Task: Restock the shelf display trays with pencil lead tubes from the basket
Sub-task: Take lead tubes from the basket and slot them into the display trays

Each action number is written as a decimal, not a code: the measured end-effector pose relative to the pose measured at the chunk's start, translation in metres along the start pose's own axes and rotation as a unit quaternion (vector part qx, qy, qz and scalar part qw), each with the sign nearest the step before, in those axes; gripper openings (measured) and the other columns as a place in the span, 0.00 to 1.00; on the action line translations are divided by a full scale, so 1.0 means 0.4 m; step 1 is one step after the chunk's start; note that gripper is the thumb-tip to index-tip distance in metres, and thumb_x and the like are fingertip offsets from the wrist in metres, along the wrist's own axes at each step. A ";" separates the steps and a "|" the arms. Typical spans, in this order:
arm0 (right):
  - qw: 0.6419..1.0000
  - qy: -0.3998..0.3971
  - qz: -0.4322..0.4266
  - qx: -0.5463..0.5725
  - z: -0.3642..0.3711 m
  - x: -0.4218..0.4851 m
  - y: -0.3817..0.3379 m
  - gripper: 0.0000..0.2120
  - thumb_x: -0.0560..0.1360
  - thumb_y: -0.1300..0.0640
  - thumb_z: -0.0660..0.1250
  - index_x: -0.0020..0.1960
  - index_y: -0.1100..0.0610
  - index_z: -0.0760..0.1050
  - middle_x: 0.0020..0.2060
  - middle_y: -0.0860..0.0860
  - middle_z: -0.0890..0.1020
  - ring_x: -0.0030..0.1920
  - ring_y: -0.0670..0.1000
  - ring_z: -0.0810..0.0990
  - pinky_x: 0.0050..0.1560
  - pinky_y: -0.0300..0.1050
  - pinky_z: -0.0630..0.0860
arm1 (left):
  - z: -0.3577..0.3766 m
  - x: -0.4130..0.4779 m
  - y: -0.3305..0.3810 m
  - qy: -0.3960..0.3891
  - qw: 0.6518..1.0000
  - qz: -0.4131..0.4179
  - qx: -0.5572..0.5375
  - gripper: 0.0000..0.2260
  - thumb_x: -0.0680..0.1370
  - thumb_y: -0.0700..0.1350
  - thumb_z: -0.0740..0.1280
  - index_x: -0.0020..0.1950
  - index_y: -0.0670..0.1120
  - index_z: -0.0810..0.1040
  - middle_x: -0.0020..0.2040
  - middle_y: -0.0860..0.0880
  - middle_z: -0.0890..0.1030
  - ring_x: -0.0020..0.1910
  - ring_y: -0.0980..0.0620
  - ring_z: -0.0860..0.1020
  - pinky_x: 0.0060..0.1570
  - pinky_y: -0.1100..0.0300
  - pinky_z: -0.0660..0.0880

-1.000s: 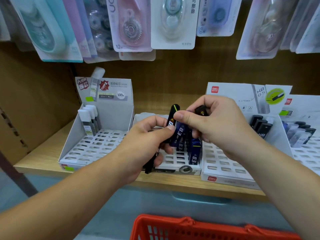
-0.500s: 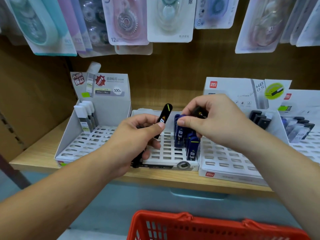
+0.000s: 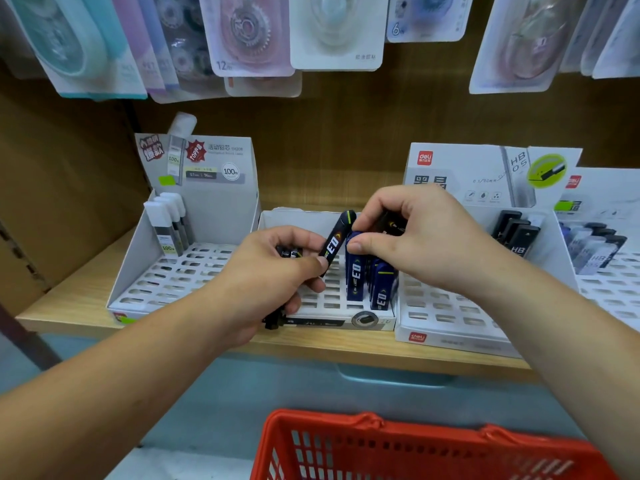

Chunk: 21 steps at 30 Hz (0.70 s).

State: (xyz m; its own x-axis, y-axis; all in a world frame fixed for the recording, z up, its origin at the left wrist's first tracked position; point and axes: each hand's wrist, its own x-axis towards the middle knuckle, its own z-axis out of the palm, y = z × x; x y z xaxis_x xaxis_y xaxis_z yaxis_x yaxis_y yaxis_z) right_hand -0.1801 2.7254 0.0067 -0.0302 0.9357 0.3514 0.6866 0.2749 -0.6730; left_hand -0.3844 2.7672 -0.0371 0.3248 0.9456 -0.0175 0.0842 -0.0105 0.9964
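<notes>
My left hand (image 3: 266,282) grips a bunch of black lead tubes over the middle white display tray (image 3: 332,306). One black tube (image 3: 336,242) sticks up from it, tilted right. My right hand (image 3: 415,240) holds another black tube (image 3: 391,225) with curled fingers, its thumb resting on the top of the blue tubes (image 3: 367,278) that stand in the tray's right slots. The red basket (image 3: 398,448) sits at the bottom of the view; I cannot see its contents.
The left tray (image 3: 173,282) holds a few white-capped tubes (image 3: 168,226) at its back left. Two deli trays (image 3: 446,317) to the right carry dark tubes (image 3: 516,233). Correction-tape packs (image 3: 249,36) hang above. The wooden shelf edge (image 3: 311,348) runs across.
My left hand has shifted slightly left and back with its tubes. My right hand has lowered onto the blue tubes. The view has tilted down, showing more of the basket.
</notes>
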 end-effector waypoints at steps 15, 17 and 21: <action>0.999 0.009 0.025 0.017 -0.013 0.001 -0.012 0.08 0.70 0.54 0.82 0.37 0.50 0.83 0.34 0.40 0.84 0.35 0.38 0.81 0.35 0.33 0.76 | -0.004 0.000 -0.006 -0.007 1.000 0.005 -0.007 0.06 0.79 0.36 0.73 0.54 0.42 0.84 0.39 0.44 0.81 0.39 0.47 0.80 0.22 0.60 0.68; 0.999 0.006 0.026 0.016 -0.014 -0.003 -0.016 0.07 0.70 0.55 0.82 0.37 0.50 0.84 0.35 0.41 0.85 0.37 0.40 0.82 0.37 0.36 0.79 | -0.004 -0.002 -0.006 -0.010 1.000 0.007 -0.005 0.05 0.79 0.36 0.73 0.54 0.43 0.84 0.39 0.44 0.81 0.39 0.46 0.80 0.23 0.60 0.68; 0.999 -0.006 0.021 0.026 -0.008 -0.006 -0.023 0.07 0.69 0.55 0.82 0.38 0.50 0.84 0.35 0.44 0.85 0.38 0.40 0.83 0.36 0.34 0.79 | -0.003 -0.002 -0.007 -0.010 1.000 0.010 0.000 0.06 0.79 0.36 0.73 0.54 0.43 0.84 0.37 0.45 0.81 0.39 0.45 0.79 0.23 0.59 0.68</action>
State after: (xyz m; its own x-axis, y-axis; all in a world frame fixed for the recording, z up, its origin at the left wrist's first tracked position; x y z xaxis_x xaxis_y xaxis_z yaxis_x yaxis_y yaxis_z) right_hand -0.1839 2.7198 0.0142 -0.0115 0.9494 0.3138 0.6493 0.2457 -0.7197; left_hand -0.3863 2.7667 -0.0399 0.3454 0.9384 -0.0002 0.0779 -0.0285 0.9966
